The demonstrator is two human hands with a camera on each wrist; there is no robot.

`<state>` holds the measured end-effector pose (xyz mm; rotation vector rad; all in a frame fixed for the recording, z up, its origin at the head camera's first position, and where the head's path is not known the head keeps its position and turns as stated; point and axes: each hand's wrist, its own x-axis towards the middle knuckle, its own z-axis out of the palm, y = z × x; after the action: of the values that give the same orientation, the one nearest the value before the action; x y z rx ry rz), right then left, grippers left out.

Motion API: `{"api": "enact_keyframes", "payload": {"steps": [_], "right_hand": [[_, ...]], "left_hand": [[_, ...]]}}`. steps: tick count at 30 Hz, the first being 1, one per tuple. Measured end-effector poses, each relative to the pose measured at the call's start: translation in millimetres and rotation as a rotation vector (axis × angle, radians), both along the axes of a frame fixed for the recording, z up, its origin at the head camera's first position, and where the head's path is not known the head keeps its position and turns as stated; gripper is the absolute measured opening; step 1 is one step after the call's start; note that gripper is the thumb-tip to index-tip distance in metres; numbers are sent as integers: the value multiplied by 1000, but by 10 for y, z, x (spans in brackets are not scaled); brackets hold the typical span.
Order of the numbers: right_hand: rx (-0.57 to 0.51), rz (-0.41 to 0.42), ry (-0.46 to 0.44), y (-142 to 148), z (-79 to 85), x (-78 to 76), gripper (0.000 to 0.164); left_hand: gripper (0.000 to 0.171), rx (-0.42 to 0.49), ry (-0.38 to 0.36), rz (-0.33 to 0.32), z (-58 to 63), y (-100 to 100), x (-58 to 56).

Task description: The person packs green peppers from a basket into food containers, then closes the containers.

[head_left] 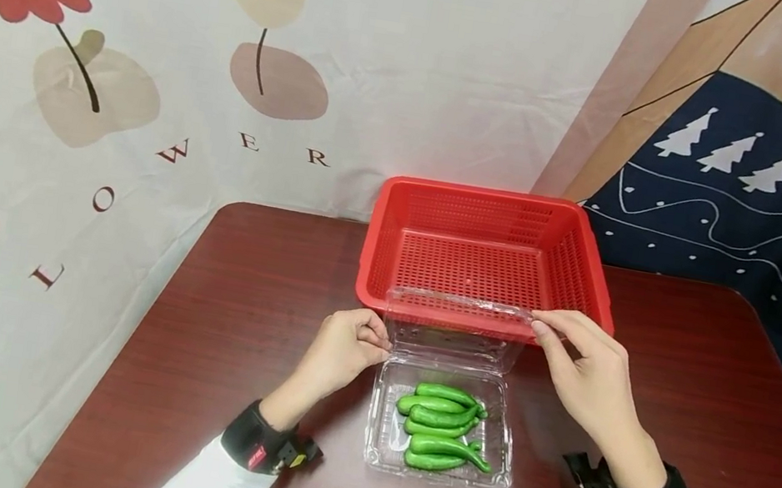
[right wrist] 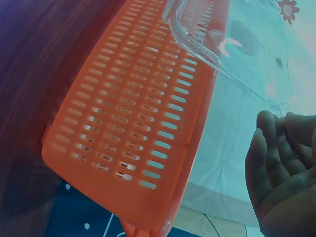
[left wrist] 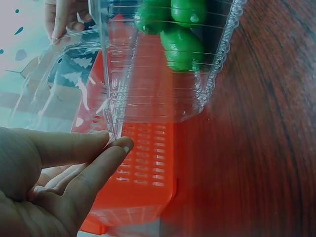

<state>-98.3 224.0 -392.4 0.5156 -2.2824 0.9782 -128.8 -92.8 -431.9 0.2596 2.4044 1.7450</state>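
Observation:
A clear plastic clamshell box [head_left: 372,444] lies on the table with its hinged lid [head_left: 452,344] raised at the back. Several green chili peppers [head_left: 441,418] lie inside the base; in the left wrist view, some peppers [left wrist: 182,47] show through the ribbed wall. At the hinge's left end, my left hand [head_left: 348,347] pinches the plastic between thumb and fingers, which the left wrist view shows close up. My right hand [head_left: 588,370] pinches the far right corner of the lid; the right wrist view has the same hand [right wrist: 284,168] on the lid's edge.
A red perforated plastic basket [head_left: 378,250] stands behind the box at the table's back edge, and the raised lid overlaps its front in the head view. The dark reddish wooden table [head_left: 240,289] extends to both sides. A printed cloth [head_left: 424,72] hangs behind.

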Motion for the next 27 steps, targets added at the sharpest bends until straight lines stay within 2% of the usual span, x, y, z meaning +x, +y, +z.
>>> {"api": "enact_keyframes", "payload": {"steps": [8, 11, 12, 16, 27], "right_hand": [[30, 44, -4, 80, 3, 126, 40], [33, 86, 26, 100, -2, 155, 17], [39, 95, 41, 102, -3, 165, 15], [67, 113, 84, 109, -15, 215, 43], [128, 167, 124, 123, -71, 464, 39]], "left_hand": [[18, -21, 10, -11, -2, -1, 7], [17, -39, 19, -15, -2, -12, 9], [17, -45, 22, -17, -3, -15, 10], [17, -60, 33, -24, -11, -23, 15], [15, -54, 19, -31, -1, -35, 43]]}}
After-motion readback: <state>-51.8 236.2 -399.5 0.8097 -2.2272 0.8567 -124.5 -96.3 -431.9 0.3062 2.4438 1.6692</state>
